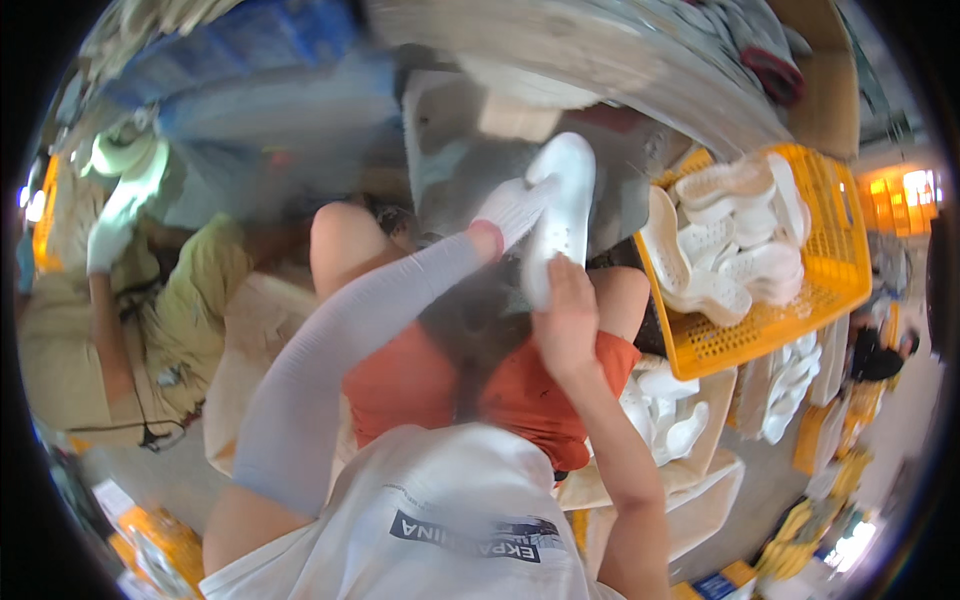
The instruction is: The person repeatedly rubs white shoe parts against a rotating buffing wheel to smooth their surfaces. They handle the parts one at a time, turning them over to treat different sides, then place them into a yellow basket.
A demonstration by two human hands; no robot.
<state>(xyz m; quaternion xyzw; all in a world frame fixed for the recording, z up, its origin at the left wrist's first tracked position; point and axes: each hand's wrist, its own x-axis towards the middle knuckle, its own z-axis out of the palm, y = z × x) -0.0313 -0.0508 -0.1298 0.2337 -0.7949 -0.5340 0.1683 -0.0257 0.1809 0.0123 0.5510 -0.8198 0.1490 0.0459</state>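
A long white shoe sole (568, 190), with a few small holes near its middle, is held upright between my knees, in front of a grey panel. My right hand (567, 315) is bare and wraps its lower end. My left hand (515, 212), in a white knitted glove with a pink cuff, grips the sole's left side higher up. Motion blurs its fingertips, and part of the fingers is hidden against the sole.
A yellow basket (770, 345) holding several white soles stands at my right. More white soles (665, 415) lie in a pale sack below it. At left sits a co-worker in tan trousers (205, 290), holding a white piece (130, 155). A cardboard box (825, 75) stands far right.
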